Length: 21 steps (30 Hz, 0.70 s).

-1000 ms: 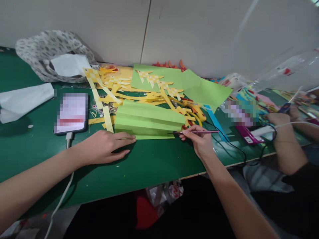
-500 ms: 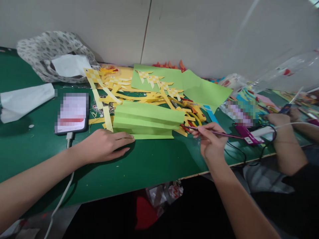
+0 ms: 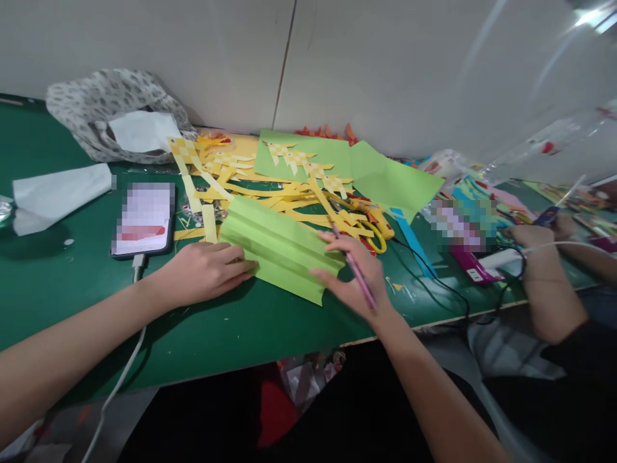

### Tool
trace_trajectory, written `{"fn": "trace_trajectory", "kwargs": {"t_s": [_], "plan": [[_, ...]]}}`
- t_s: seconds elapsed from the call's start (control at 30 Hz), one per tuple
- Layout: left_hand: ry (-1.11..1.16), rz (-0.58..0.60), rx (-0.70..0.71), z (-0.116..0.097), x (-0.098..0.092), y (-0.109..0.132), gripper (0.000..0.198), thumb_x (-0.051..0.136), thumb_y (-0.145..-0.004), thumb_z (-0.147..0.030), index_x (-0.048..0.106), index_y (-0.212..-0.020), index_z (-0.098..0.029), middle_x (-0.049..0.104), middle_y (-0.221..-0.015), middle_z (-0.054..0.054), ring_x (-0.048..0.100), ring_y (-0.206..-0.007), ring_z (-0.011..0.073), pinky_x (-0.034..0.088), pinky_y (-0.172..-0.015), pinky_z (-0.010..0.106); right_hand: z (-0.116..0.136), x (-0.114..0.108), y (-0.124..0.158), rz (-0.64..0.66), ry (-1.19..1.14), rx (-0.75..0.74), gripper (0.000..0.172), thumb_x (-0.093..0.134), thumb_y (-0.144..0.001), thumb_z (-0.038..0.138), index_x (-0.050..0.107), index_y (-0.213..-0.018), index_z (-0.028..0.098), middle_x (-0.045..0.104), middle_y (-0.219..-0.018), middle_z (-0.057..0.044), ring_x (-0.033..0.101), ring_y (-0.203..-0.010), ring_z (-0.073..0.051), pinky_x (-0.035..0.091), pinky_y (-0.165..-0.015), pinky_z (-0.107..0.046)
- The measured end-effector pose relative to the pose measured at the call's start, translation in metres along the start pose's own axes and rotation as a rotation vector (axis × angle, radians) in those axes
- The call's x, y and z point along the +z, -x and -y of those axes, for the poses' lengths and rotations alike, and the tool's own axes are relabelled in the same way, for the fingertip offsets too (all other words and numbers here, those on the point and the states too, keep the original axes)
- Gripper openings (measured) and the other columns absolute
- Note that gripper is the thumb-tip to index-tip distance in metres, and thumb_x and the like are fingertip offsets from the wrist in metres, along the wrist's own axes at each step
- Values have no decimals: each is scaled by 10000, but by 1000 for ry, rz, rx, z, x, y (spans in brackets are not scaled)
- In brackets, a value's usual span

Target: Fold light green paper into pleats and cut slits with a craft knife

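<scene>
A light green sheet of paper point(image 3: 284, 247) with lengthwise creases lies slanted on the green table, its right end nearer me. My left hand point(image 3: 212, 270) is closed at the sheet's left end, fingers together on its lower corner. At the right end, my right hand point(image 3: 359, 273) has its thumb and fingertips at the paper. A thin purple pencil point(image 3: 357, 273) is held in that same hand, lying slanted across the palm. Just beyond the sheet are yellow paper strips point(image 3: 284, 191) and yellow-handled scissors point(image 3: 373, 236).
A phone point(image 3: 144, 218) on a charging cable lies left, near a patterned cloth bag point(image 3: 120, 96). Checkered paper shapes point(image 3: 294, 157) rest on more green paper point(image 3: 385, 177) by the wall. A blue strip point(image 3: 414, 244) lies right, before another person's arm point(image 3: 549, 283).
The green sheet has turned, its right end coming toward me. My right hand has moved left to the sheet, and the pencil has swung from pointing sideways to lying across the palm.
</scene>
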<state>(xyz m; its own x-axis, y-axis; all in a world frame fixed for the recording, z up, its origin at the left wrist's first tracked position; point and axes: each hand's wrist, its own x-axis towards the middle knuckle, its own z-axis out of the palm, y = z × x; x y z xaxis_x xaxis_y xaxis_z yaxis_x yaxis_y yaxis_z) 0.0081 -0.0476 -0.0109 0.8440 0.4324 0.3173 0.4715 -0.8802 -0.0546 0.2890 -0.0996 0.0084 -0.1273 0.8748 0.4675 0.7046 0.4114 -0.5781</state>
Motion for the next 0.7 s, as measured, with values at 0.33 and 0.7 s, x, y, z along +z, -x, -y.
{"fn": "trace_trajectory", "kwargs": {"t_s": [0.33, 0.7], "plan": [[350, -97, -334, -16, -17, -6, 375, 460, -913, -430, 648, -718, -171, 646, -649, 13, 598, -568, 129, 403, -493, 238, 15, 11, -5, -549, 10, 23, 371, 690, -752, 271, 389, -968, 260, 562, -1047, -88, 598, -999, -242, 472, -890, -423], [1227, -249, -889, -26, -17, -46, 340, 466, -891, -305, 453, -1201, -164, 644, -1050, 96, 645, -825, 191, 566, -621, 305, 50, 50, -3, -290, -463, 174, 409, 664, -791, 317, 325, -1013, 267, 518, -1252, -111, 637, -959, -195, 539, -690, -310]]}}
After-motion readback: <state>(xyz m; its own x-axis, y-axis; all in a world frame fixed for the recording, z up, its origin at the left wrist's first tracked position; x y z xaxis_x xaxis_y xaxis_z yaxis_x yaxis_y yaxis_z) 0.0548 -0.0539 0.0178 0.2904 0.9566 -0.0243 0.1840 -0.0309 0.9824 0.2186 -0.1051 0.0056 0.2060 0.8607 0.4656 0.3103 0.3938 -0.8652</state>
